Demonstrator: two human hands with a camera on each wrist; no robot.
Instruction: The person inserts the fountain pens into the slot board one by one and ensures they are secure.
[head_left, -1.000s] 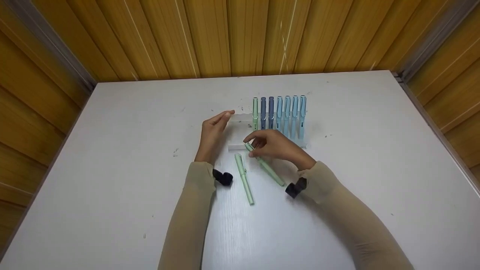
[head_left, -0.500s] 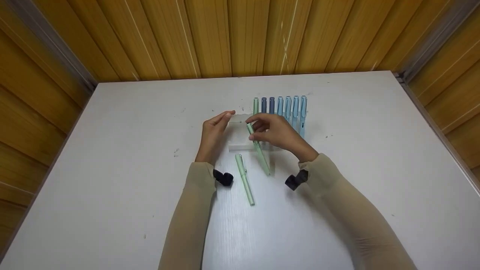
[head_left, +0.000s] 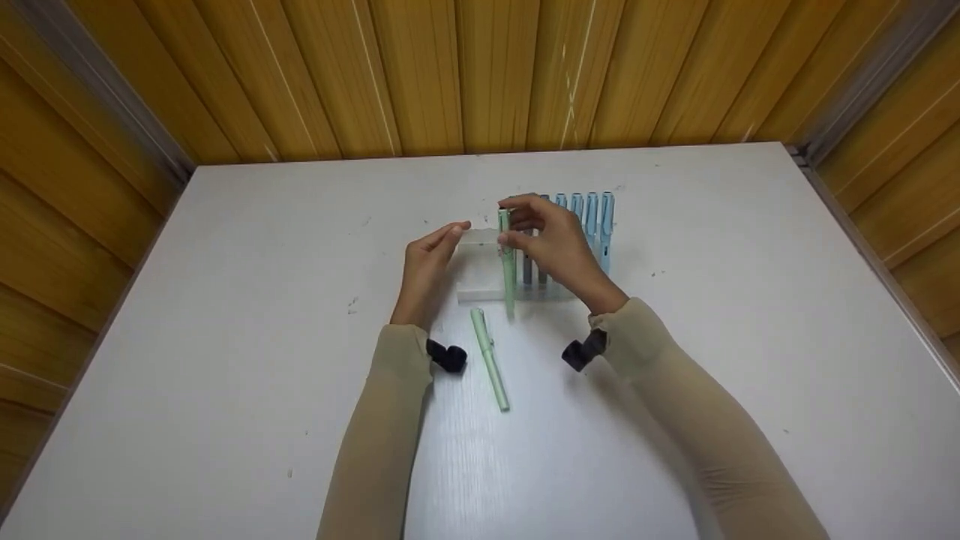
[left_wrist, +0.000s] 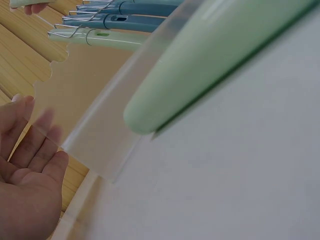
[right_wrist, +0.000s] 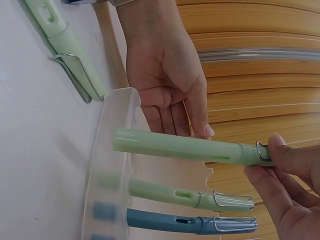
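Observation:
A clear plastic pen stand (head_left: 480, 294) holds a row of capped pens upright. My left hand (head_left: 429, 266) grips its left end, and in the left wrist view some fingers (left_wrist: 40, 145) show through the clear panel. My right hand (head_left: 559, 244) pinches a light green pen (head_left: 508, 274) near its clip. This pen is nearly upright in front of the stand, its lower end in the air beside the green pen (right_wrist: 165, 192) standing in the row. Another light green pen (head_left: 490, 360) lies on the table before the stand. The right hand partly hides the row in the head view.
Light blue pens (head_left: 606, 225) stand at the right end of the row, beside dark blue ones (right_wrist: 192, 222). The white table (head_left: 225, 337) backs onto a yellow wood-look wall (head_left: 420, 75). Each wrist wears a small black camera (head_left: 450, 358).
My right hand has lifted the green pen off the table, brought it up and forward to the stand, and turned it from slanting to nearly upright. The left hand has stayed put.

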